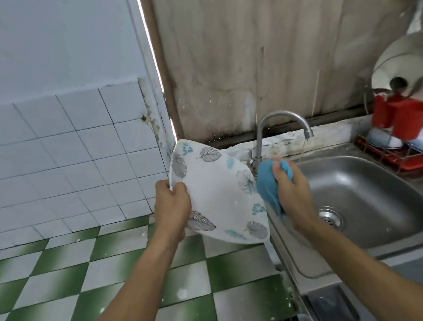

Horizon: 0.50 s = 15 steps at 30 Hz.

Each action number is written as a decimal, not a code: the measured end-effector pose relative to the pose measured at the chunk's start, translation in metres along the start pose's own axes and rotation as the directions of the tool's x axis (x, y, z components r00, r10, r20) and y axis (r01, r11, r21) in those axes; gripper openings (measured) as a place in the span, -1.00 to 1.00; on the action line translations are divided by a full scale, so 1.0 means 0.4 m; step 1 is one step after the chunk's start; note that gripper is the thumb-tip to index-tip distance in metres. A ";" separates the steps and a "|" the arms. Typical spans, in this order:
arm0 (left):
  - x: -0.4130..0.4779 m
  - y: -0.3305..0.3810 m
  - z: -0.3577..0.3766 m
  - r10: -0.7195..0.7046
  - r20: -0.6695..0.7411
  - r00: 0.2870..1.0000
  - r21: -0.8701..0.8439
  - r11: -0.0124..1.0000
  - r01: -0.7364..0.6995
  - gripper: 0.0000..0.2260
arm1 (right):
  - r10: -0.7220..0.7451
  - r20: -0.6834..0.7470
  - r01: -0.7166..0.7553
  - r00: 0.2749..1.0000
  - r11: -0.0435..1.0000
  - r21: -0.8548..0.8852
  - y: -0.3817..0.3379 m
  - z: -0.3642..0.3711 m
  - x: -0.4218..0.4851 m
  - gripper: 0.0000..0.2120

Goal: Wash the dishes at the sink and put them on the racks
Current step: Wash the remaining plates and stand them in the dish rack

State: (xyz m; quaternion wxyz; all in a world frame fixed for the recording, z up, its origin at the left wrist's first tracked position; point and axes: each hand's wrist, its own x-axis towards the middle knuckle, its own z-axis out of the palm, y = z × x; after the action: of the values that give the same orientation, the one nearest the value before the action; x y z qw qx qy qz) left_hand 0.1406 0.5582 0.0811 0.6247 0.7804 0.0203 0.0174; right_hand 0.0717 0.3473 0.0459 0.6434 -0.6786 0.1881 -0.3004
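A white square plate (pixel 218 191) with grey and blue leaf prints is held tilted in the air, just left of the steel sink (pixel 362 196). My left hand (pixel 172 204) grips the plate's left edge, thumb on its face. My right hand (pixel 289 191) clutches a bunched blue cloth (pixel 268 183) that touches the plate's right edge. A thin stream of water falls from the curved tap (pixel 280 123) behind the cloth.
A red dish rack (pixel 416 160) at the right of the sink holds a red utensil cup (pixel 408 116), white dishes and a steel lid (pixel 415 63). Green and white checkered floor tiles (pixel 87 280) lie to the left. A wooden panel (pixel 271 48) stands behind the tap.
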 end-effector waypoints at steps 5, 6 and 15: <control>-0.047 0.082 0.110 -0.135 0.196 0.971 -0.273 0.944 0.186 -0.79 | -0.195 -0.022 0.184 0.981 0.954 -0.237 -0.065 -0.046 0.098 -0.51; -0.058 0.093 0.147 -0.134 0.241 0.961 -0.278 0.939 0.200 -0.74 | -0.213 0.021 0.206 0.977 0.909 -0.363 -0.067 -0.052 0.119 -0.46; -0.126 0.086 0.395 -0.079 0.224 0.971 -0.306 0.941 0.147 -0.68 | -0.191 0.459 0.426 0.868 0.763 -0.487 0.013 -0.096 0.039 -0.44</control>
State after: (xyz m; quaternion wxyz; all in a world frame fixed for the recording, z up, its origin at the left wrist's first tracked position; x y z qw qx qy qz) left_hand 0.0990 0.3938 0.0801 0.7416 0.6637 -0.0036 -0.0974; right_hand 0.0591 0.3074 0.0429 0.3730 -0.9068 0.0238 -0.1951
